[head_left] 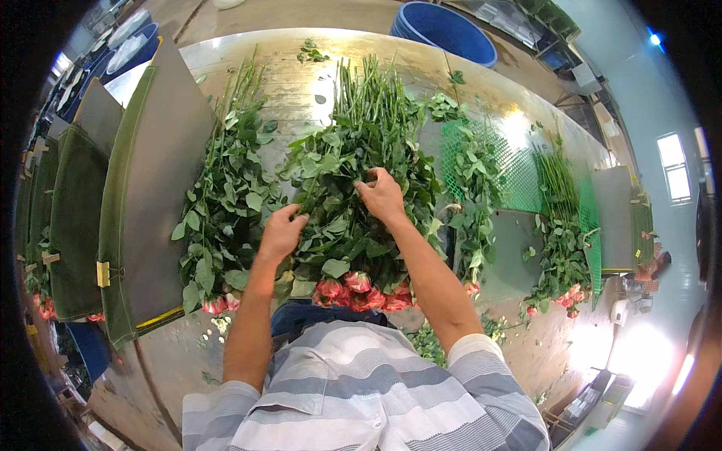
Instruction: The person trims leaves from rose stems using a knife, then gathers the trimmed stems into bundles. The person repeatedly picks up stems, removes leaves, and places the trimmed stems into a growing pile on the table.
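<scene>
A large bunch of pink-red roses (358, 283) lies on the table in front of me, blooms toward my body and stems (368, 90) pointing to the far side. Over the left edge of its leaves is my left hand (283, 233), thumb and fingers bent but apart, with nothing visible between them. My right hand (382, 197) reaches into the middle of the foliage (338, 180), fingers curled and pinched among the leaves. What its fingertips grip is hidden by the greenery.
Another rose bunch (233, 173) lies on the left beside upright grey boards (162, 173). On the right are thinner bunches (560, 203) and green plastic mesh (519, 177). A blue tub (444, 34) stands beyond the metal table's (293, 56) far edge. Loose leaves (311, 54) lie about.
</scene>
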